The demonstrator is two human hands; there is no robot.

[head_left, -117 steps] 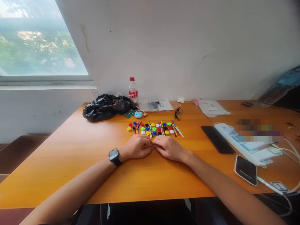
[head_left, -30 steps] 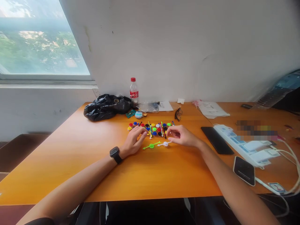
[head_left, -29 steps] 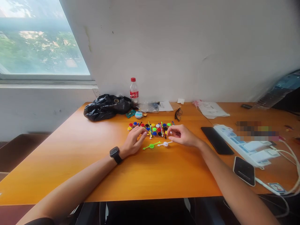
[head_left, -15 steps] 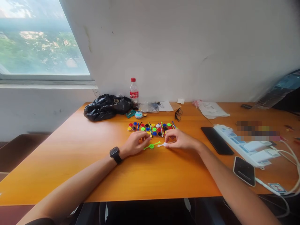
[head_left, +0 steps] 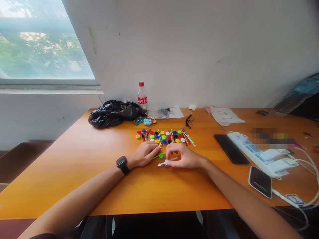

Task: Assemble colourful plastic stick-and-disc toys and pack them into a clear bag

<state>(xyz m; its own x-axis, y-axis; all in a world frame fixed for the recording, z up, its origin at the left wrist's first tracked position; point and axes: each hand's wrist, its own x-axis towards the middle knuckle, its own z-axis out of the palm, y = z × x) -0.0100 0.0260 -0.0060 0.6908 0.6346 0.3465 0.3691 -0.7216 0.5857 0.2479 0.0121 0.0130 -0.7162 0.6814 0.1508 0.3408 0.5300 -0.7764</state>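
Presently, right hand [head_left: 184,158] pinches white spinner [head_left: 164,162], left hand [head_left: 144,154] curled, contents unseen, beside green spinner [head_left: 160,155]; many discs [head_left: 163,136], sticks [head_left: 189,138] loose.

White disc on a thin white stick [head_left: 165,162]: lies almost flat on the orange tabletop [head_left: 99,156], pointed end to the left, right end pinched in the right grip [head_left: 184,157]. Green disc on a green stick [head_left: 160,155]: lies flat just behind it, slightly slanted, near the left grip [head_left: 144,154].
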